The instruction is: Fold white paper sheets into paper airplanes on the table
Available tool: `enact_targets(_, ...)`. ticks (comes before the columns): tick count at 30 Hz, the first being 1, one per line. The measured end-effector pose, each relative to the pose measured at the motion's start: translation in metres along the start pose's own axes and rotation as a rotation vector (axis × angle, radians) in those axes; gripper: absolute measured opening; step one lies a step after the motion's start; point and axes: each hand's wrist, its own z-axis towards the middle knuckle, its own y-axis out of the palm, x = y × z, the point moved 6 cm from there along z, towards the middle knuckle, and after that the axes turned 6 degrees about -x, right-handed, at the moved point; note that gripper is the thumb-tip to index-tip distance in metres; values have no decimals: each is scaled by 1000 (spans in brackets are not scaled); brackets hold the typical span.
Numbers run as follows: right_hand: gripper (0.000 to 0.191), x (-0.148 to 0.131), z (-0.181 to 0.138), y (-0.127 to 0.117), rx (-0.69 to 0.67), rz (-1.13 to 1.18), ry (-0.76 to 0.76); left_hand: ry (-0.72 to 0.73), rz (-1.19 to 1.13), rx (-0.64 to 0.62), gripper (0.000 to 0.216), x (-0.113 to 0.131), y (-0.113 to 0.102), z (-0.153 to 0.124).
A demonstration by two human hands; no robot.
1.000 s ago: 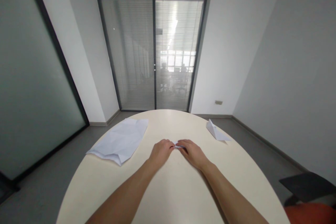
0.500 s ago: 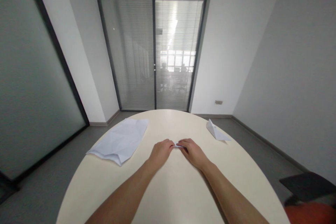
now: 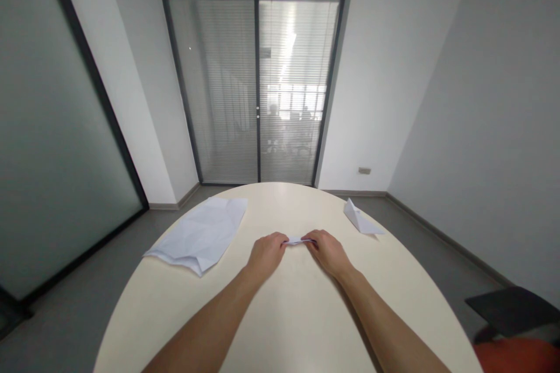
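Observation:
A small folded piece of white paper [image 3: 295,240] is stretched between my two hands, just above or on the pale round table [image 3: 280,315]. My left hand [image 3: 268,249] pinches its left end between thumb and fingers. At its right end my right hand [image 3: 326,249] grips it the same way. Only the middle strip of the paper shows; both ends are hidden by fingers.
Crumpled white paper sheets [image 3: 205,233] lie at the table's left edge. On the right side stands a folded white paper shape [image 3: 361,220]. Beyond the table's right edge is a chair with a black part [image 3: 514,309] and a red seat [image 3: 520,355].
My hands have moved a little apart, the right one shifting rightward. More of the folded paper's middle shows between them. The other papers have stayed in place.

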Motion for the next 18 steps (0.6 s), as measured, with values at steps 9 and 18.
enact_targets(9, 28, 19, -1, -3, 112, 36, 193, -57, -34, 53, 30, -4, -3, -2)
enact_targets(18, 55, 32, -4, -2, 284, 152, 298, -80, -130, 183, 31, -12, -7, 1)
